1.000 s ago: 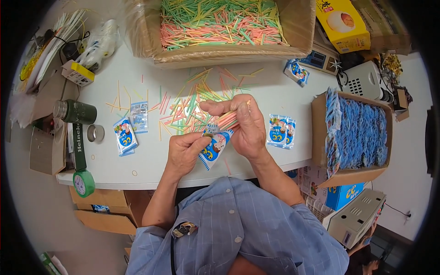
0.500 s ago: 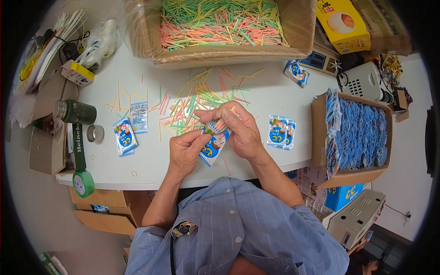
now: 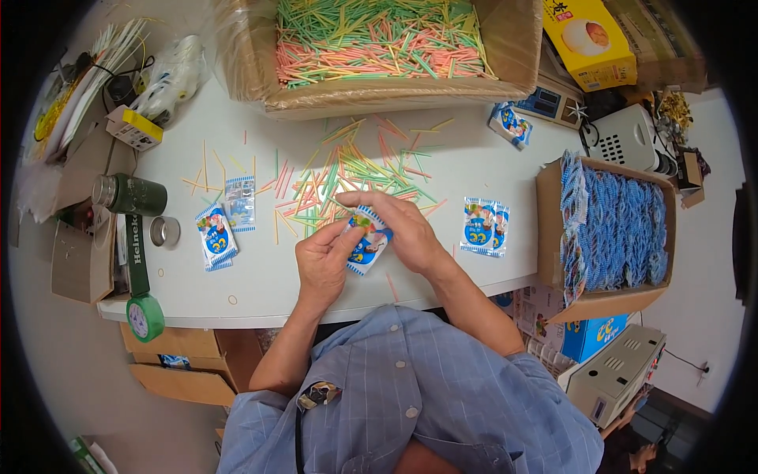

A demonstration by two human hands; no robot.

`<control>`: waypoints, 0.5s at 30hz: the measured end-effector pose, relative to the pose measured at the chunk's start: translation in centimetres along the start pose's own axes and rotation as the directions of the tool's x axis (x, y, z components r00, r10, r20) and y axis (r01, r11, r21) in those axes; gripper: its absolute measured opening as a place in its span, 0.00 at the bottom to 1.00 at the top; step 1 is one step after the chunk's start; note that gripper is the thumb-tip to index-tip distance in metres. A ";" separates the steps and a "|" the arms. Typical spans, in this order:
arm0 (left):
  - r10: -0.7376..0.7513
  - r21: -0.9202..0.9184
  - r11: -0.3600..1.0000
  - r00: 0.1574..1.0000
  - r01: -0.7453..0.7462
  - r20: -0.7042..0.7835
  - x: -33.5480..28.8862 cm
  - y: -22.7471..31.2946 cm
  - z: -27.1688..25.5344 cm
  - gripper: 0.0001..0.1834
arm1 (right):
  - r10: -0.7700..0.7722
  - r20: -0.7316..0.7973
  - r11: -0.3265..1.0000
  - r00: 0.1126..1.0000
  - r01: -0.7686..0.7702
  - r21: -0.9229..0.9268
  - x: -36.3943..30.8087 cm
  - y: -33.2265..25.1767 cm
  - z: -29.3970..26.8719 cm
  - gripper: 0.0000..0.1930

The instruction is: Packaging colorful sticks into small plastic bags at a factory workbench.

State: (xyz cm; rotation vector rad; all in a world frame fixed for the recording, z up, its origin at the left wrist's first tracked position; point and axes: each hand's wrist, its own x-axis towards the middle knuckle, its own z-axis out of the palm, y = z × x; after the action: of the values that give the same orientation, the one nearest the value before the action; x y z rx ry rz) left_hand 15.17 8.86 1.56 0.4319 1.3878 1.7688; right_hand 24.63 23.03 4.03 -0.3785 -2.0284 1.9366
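Observation:
A small blue-and-white printed packet is held upright between my hands, above the near part of the table. My left hand pinches its left side between thumb and fingers. Closed on its upper right edge is my right hand, with the fingers bent across the top. Its palm hides the packet's mouth, and whatever is inside cannot be seen. Just beyond my hands lies a loose pile of thin pink, green and yellow sticks.
A plastic-lined carton of the same sticks stands at the back. More packets lie left and right. A carton full of packets is at the right edge. A dark green bottle and green tape roll are left.
The sticks that showed in my right hand at the packet's mouth are out of sight. My right hand has lowered onto the packet's top, and the packet has turned more upright.

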 end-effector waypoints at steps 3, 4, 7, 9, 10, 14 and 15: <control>0.040 -0.057 0.997 0.997 -0.044 -0.064 0.1 -0.6 0.0 0.12 | 0.088 -0.175 0.763 0.981 0.046 0.644 -0.3 0.6 1.4 0.22; 0.060 -0.101 0.992 0.994 -0.068 -0.087 0.1 -0.7 0.0 0.12 | 0.087 -0.167 0.760 0.982 0.043 0.648 -0.6 0.4 1.6 0.22; 0.069 -0.157 0.984 0.988 -0.090 -0.136 0.1 -0.8 0.5 0.09 | 0.171 -0.194 0.868 0.966 -0.054 0.495 -1.4 0.1 1.9 0.19; 0.097 -0.066 0.992 0.989 -0.105 -0.114 -0.1 -1.1 -0.4 0.10 | 0.251 -0.169 0.951 0.953 -0.211 0.224 -2.2 0.9 1.0 0.18; 0.205 0.235 0.956 0.973 -0.176 -0.103 0.0 -0.7 -0.9 0.11 | 0.211 -0.241 0.967 0.947 -0.166 0.193 -2.5 0.9 0.5 0.17; 0.680 0.988 0.146 0.730 -0.040 -0.071 2.8 2.7 -7.5 0.17 | 0.182 -0.496 0.983 0.849 -0.165 0.080 -4.1 -1.0 -4.7 0.15; 0.685 0.996 0.079 0.723 0.046 -0.088 3.5 3.4 -9.6 0.18 | 0.181 -0.529 0.982 0.829 -0.180 0.054 -4.7 -1.3 -6.5 0.16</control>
State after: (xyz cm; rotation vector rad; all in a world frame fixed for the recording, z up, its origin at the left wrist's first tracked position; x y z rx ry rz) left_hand 5.00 5.32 0.77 1.0738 3.1403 0.9491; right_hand 31.53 27.09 5.35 -1.0188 -1.6643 1.6764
